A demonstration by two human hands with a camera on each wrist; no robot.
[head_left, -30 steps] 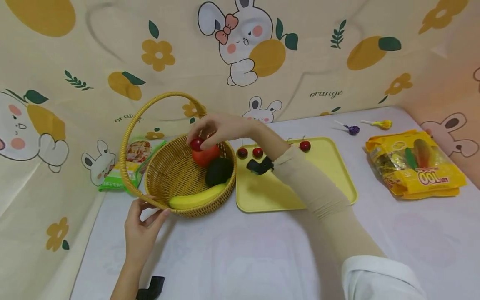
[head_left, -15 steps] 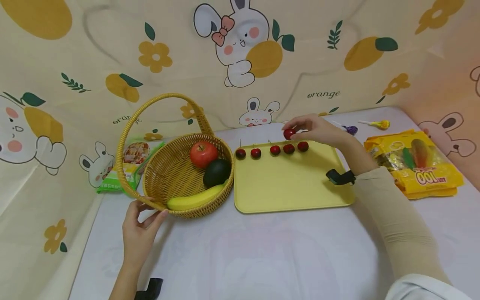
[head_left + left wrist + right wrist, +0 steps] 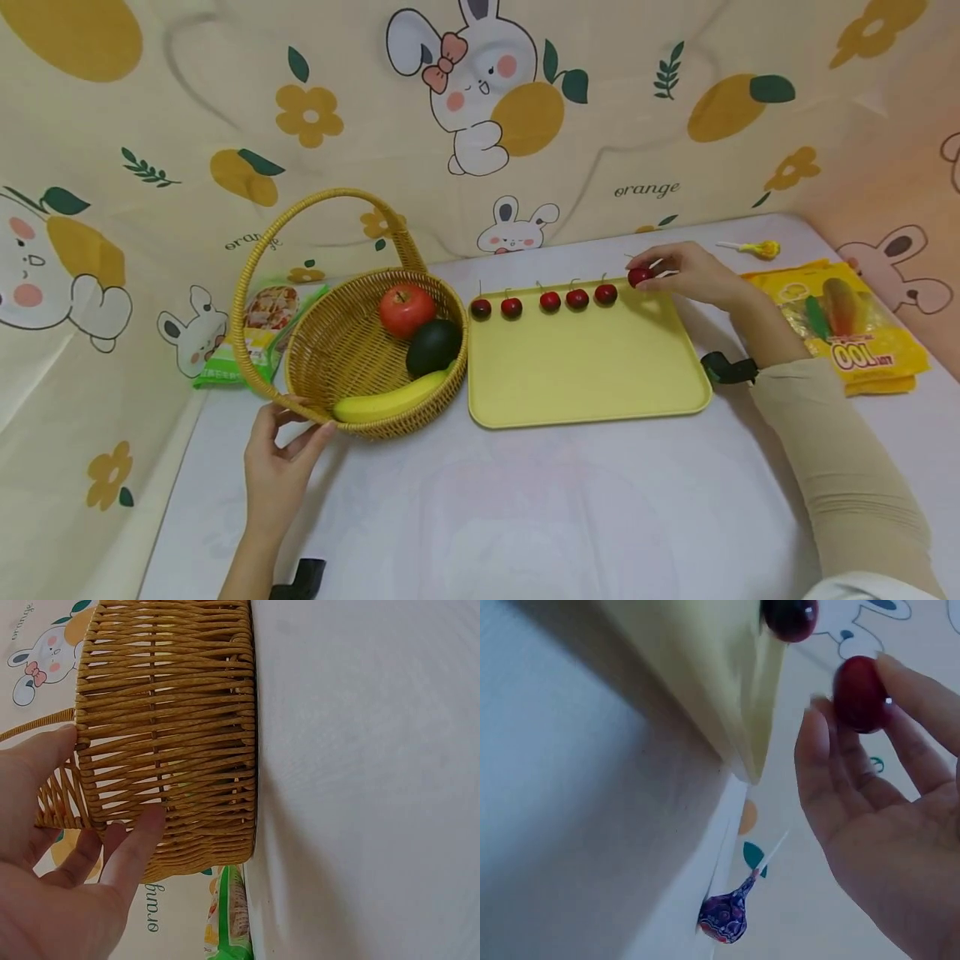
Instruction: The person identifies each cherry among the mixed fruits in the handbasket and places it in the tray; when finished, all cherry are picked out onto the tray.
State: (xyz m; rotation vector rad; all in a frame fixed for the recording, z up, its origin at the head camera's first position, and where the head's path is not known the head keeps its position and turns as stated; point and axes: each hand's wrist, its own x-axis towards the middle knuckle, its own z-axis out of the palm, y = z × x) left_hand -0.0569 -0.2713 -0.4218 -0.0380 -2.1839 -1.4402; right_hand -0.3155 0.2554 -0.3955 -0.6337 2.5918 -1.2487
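Observation:
My right hand [image 3: 693, 271] pinches a dark red cherry [image 3: 638, 277] at the tray's far right corner. In the right wrist view this cherry [image 3: 861, 695] sits between thumb and fingertips. Several other cherries [image 3: 550, 301] with stems stand in a row along the back of the yellow tray [image 3: 585, 367]. My left hand [image 3: 281, 467] grips the rim of the wicker basket [image 3: 322, 354] at the near foot of its handle. In the left wrist view, fingers of the left hand [image 3: 67, 877] lie on both sides of the basket wall [image 3: 165, 735].
Inside the basket are a red apple [image 3: 407, 311], a dark avocado [image 3: 434, 348] and a banana [image 3: 390, 403]. A green snack bag [image 3: 262, 329] lies behind it. To the right are a yellow candy bag [image 3: 851, 333], a yellow lollipop [image 3: 761, 249] and a purple lollipop [image 3: 724, 915].
My right hand has carried the cherry from over the basket rightward, past the row, to the tray's far right corner. My left hand keeps its grip on the basket.

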